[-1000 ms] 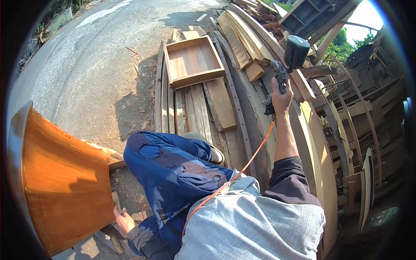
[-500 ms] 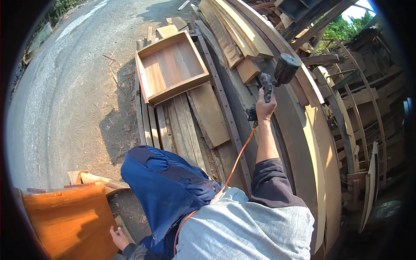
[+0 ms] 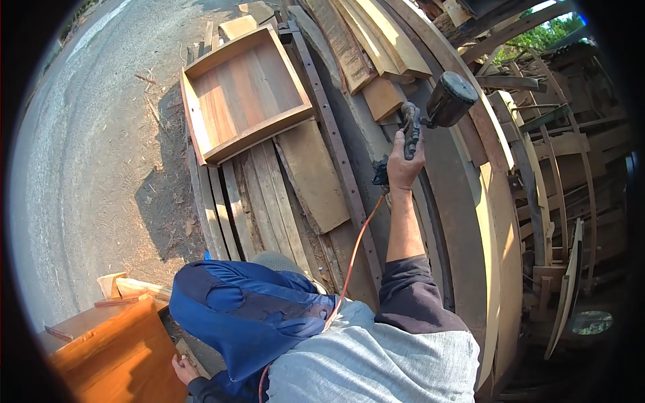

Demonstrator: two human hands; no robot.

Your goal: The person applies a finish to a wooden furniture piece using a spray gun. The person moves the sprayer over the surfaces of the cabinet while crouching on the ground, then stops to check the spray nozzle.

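Note:
My right hand (image 3: 406, 163) reaches forward, fingers wrapped round a dark spray gun (image 3: 410, 127) with a black cup (image 3: 452, 99) on its far right side. An orange hose (image 3: 355, 252) runs from the gun's handle back over my lap. My left hand (image 3: 184, 369) hangs low at the left, fingers apart, beside the edge of a glossy orange-brown wooden panel (image 3: 121, 349); whether it touches the panel I cannot tell. Ahead, a shallow wooden drawer (image 3: 261, 136) lies open side up on the boards, left of the spray gun and apart from it.
Rough planks (image 3: 312, 178) lie under and around the drawer, alongside a dark metal bar with holes (image 3: 327, 114). Long boards (image 3: 457, 208) stretch along my right. Wood scraps crowd the far right. A paved road (image 3: 80, 148) curves past on the left.
The view has shifted, so the drawer and planks sit slightly further left and up. My right hand still grips the spray gun, and a shoe now shows past my knee.

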